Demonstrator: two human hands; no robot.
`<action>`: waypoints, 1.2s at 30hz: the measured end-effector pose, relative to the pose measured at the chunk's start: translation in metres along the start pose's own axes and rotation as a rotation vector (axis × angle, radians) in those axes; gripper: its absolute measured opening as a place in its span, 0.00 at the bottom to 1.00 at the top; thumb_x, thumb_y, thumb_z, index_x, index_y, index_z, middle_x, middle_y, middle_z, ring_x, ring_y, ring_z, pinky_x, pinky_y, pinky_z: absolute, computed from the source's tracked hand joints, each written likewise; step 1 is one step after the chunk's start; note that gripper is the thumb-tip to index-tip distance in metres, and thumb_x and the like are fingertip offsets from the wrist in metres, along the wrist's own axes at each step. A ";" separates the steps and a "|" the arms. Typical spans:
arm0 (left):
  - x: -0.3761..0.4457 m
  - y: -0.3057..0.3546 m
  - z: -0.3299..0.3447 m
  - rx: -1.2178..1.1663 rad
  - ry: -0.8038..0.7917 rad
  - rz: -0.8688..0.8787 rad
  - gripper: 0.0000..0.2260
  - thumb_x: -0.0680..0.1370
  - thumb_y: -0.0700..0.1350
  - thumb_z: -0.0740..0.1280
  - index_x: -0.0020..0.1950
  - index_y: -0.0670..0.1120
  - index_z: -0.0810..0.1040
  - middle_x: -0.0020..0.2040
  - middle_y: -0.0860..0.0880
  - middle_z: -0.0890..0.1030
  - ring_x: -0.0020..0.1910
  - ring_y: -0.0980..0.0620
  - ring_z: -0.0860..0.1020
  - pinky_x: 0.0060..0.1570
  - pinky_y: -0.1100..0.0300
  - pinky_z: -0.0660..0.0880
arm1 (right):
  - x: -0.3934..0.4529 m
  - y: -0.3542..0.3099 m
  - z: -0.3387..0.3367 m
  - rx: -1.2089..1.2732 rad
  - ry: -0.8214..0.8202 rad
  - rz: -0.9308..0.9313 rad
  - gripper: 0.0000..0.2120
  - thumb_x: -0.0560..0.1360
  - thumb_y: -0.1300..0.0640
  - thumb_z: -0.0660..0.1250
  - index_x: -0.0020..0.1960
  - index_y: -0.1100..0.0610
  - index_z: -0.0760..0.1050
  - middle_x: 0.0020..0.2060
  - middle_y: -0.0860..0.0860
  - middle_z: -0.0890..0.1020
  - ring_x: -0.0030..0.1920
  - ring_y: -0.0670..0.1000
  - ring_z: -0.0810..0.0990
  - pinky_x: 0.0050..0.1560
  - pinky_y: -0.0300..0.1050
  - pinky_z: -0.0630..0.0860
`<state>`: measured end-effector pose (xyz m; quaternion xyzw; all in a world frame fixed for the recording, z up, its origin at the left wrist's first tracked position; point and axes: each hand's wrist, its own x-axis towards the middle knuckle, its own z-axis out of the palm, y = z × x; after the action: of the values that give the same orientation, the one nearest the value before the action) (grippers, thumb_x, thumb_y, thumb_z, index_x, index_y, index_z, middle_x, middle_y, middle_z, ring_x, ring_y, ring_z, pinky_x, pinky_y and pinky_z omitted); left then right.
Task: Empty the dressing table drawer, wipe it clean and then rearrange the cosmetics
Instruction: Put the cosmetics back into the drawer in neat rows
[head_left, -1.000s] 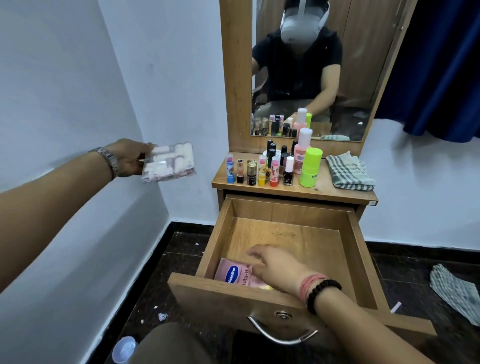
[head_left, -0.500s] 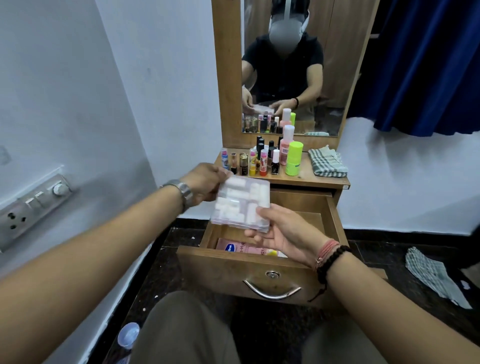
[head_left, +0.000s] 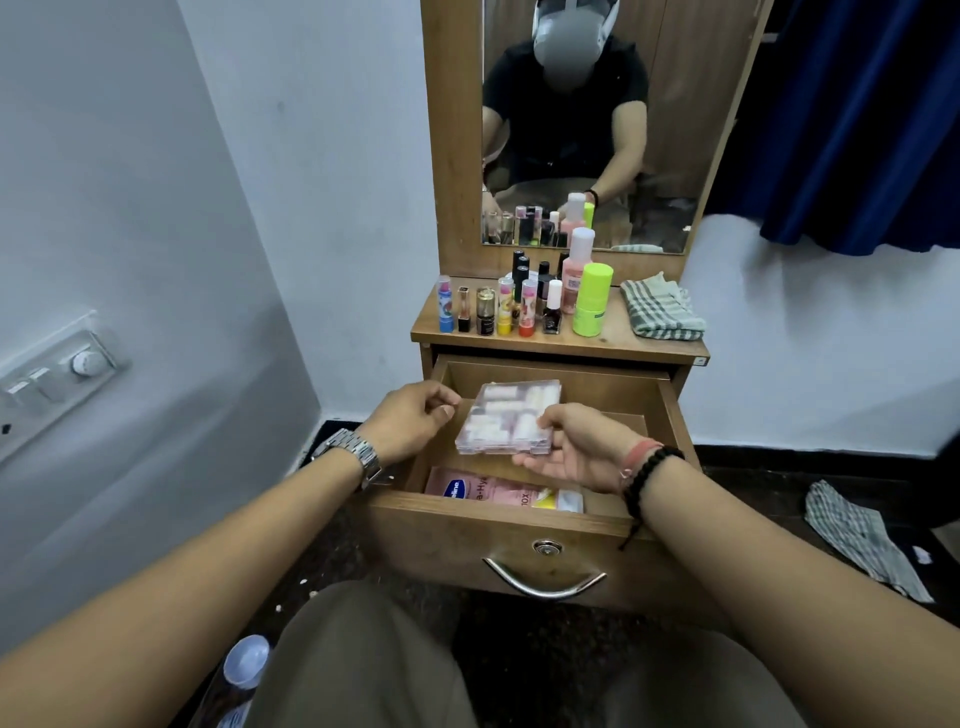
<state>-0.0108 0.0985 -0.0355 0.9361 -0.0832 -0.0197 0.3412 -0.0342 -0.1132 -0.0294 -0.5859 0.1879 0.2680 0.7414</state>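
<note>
The open drawer (head_left: 524, 525) holds a pink Vaseline sachet (head_left: 483, 491) lying flat at its front. Above it, the right hand (head_left: 576, 452) grips a clear plastic case (head_left: 511, 415) by its near corner; the left hand (head_left: 410, 423), fingers loosely curled and holding nothing, sits just beside the case.

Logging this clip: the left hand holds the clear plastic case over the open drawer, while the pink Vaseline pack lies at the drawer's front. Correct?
Not quite. The head view shows the right hand holding the clear plastic case; the left hand is beside it, apart from the case. The rest stands: the case is over the open drawer, and the pink Vaseline pack lies at its front.
</note>
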 end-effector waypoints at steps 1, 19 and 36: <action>-0.001 -0.002 0.001 0.007 0.008 0.015 0.08 0.80 0.45 0.62 0.58 0.49 0.78 0.57 0.51 0.80 0.50 0.57 0.75 0.39 0.72 0.67 | 0.006 0.000 0.004 -0.008 0.002 0.010 0.17 0.80 0.64 0.55 0.69 0.64 0.65 0.60 0.65 0.77 0.43 0.59 0.81 0.27 0.43 0.80; -0.012 -0.003 0.022 0.600 -0.189 0.270 0.12 0.78 0.50 0.62 0.58 0.55 0.81 0.57 0.52 0.80 0.61 0.49 0.71 0.61 0.52 0.69 | 0.053 0.010 0.022 -1.252 0.247 -0.196 0.15 0.73 0.61 0.71 0.59 0.61 0.77 0.55 0.56 0.82 0.55 0.55 0.81 0.57 0.50 0.78; -0.014 -0.003 0.020 0.577 -0.193 0.242 0.13 0.79 0.49 0.61 0.61 0.55 0.79 0.60 0.49 0.79 0.63 0.49 0.70 0.62 0.52 0.68 | 0.007 0.009 0.009 -1.304 0.167 -0.351 0.21 0.78 0.48 0.65 0.67 0.57 0.73 0.54 0.53 0.81 0.50 0.50 0.79 0.53 0.42 0.74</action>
<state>-0.0264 0.0901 -0.0534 0.9714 -0.2278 -0.0432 0.0521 -0.0349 -0.1019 -0.0381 -0.9535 -0.0533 0.1561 0.2523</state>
